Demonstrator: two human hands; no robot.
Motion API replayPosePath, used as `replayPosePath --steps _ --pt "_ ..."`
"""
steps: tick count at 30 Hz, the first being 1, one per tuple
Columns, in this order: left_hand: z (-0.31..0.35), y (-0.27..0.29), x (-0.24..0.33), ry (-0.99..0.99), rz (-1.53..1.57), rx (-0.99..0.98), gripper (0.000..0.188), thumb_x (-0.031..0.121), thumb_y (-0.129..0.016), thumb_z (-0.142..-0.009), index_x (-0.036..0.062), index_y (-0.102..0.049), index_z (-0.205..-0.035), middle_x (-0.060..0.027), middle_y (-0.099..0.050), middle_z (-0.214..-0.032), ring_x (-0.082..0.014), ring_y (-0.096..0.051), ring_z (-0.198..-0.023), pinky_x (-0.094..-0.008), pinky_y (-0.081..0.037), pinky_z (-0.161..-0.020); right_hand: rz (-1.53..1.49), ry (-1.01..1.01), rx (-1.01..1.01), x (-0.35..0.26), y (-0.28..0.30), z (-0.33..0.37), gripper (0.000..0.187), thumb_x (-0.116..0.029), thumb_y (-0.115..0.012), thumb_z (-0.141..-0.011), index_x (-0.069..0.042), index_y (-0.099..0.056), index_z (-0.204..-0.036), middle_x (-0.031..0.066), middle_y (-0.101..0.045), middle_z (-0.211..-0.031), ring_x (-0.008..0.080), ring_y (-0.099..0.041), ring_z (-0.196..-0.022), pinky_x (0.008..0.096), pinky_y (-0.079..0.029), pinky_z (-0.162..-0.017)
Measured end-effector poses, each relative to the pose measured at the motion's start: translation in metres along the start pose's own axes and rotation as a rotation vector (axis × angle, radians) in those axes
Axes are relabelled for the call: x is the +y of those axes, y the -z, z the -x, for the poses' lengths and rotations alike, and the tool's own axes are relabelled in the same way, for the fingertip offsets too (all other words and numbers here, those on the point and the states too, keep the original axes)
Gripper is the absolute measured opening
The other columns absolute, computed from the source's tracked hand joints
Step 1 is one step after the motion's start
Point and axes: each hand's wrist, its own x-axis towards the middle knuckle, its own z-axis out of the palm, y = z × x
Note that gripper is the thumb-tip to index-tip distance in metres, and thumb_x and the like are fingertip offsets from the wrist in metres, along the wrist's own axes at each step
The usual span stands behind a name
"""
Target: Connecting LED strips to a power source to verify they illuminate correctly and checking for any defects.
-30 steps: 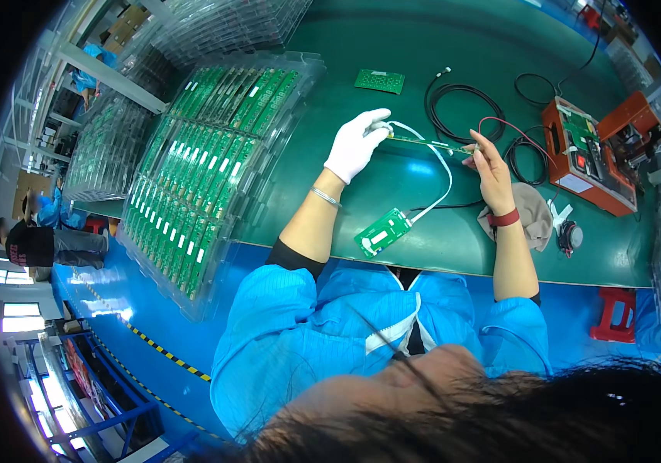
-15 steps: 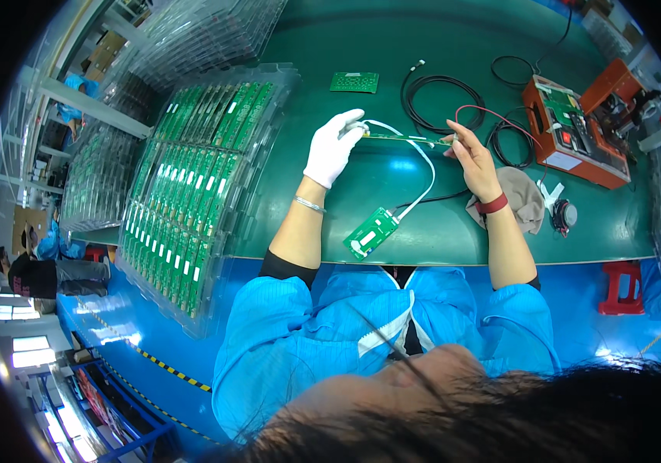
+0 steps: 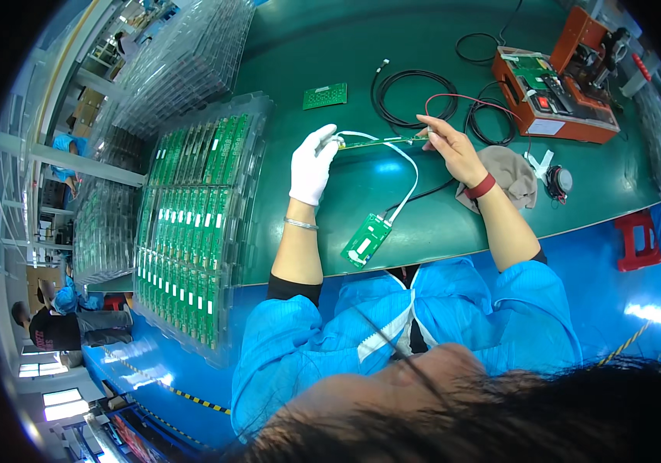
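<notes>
L hand (image 3: 314, 166), white-gloved, is pinched closed on one end of a long green board (image 3: 381, 143); R hand (image 3: 454, 153), bare, has thumb + fingers nearly together on the other end. Ref pt = orange fixture (image 3: 510, 94): the long green board is well L of it & a bit nearer the person, looks lifted off the tabletop (image 3: 442, 220), turned nearly edge-on, so its face is hard to read.

White cable (image 3: 414, 177) runs from near L hand, curving to a small green board (image 3: 366, 241), which lies farther L of the fixture and closer to the person. Can't tell if the cable is plugged in at the L hand end; fingers hide it.

To do this hold/handling well, prob. best to grip by edges/ends only, esp. w/ the bare R hand, & press evenly so the board doesn't bow or twist. Leave slack in the cable, b/c a tug could drag the small green board or strain its connector. If seating a plug, support right behind it & push straight, no rocking. Watch the black cable coil (image 3: 374, 99), just L of the fixture: R hand is near it, so avoid snagging
</notes>
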Motion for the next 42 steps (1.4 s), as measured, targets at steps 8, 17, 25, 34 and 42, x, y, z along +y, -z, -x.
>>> replayPosePath --steps 8,17,25,34,42 --pt "0.002 -0.002 0.006 0.004 -0.016 0.009 0.032 -0.002 -0.058 -0.088 -0.0053 -0.061 -0.119 -0.0142 -0.068 -0.103 -0.0188 -0.067 -0.093 -0.0264 -0.051 -0.088 -0.004 -0.012 -0.002 -0.004 -0.001 0.001 0.04 -0.011 -0.044 -0.099 -0.006 -0.049 -0.139 0.0108 -0.06 -0.114 0.017 -0.056 -0.09 0.0279 -0.049 -0.086" --pt "0.002 -0.003 0.011 0.009 -0.043 0.012 0.032 -0.002 -0.058 -0.087 -0.0051 -0.061 -0.119 -0.0141 -0.069 -0.103 -0.0187 -0.067 -0.093 -0.0265 -0.051 -0.089 -0.004 0.02 0.026 0.001 -0.001 0.0 0.039 -0.011 -0.045 -0.099 -0.009 -0.052 -0.137 0.0097 -0.063 -0.109 0.0172 -0.06 -0.087 0.0289 -0.05 -0.083" --pt "0.004 -0.004 0.013 -0.002 -0.034 0.011 0.03 0.008 -0.057 -0.092 -0.0041 -0.062 -0.119 -0.0137 -0.069 -0.101 -0.018 -0.066 -0.085 -0.026 -0.053 -0.079 -0.01 0.016 0.022 -0.003 -0.001 0.0 0.037 -0.012 -0.043 -0.101 -0.005 -0.051 -0.136 0.0106 -0.063 -0.108 0.0154 -0.06 -0.087 0.0264 -0.051 -0.084" --pt "0.006 -0.008 0.013 0.196 -0.047 0.046 0.027 0.015 -0.053 -0.096 -0.0026 -0.066 -0.111 -0.0111 -0.067 -0.093 -0.016 -0.063 -0.07 -0.0252 -0.053 -0.066 -0.268 -0.175 0.052 -0.016 -0.001 -0.002 0.033 -0.011 -0.048 -0.1 -0.002 -0.053 -0.131 0.0108 -0.066 -0.098 0.0164 -0.067 -0.084 0.0244 -0.054 -0.079" --pt "0.005 -0.009 0.004 0.203 0.096 0.041 0.024 0.016 -0.055 -0.095 -0.0008 -0.067 -0.108 -0.0093 -0.067 -0.087 -0.0143 -0.063 -0.069 -0.0231 -0.052 -0.062 -0.243 -0.145 0.015 -0.005 -0.005 0.0 0.038 0.001 -0.057 -0.092 -0.001 -0.052 -0.13 0.0124 -0.068 -0.096 0.0174 -0.068 -0.087 0.0243 -0.056 -0.08"
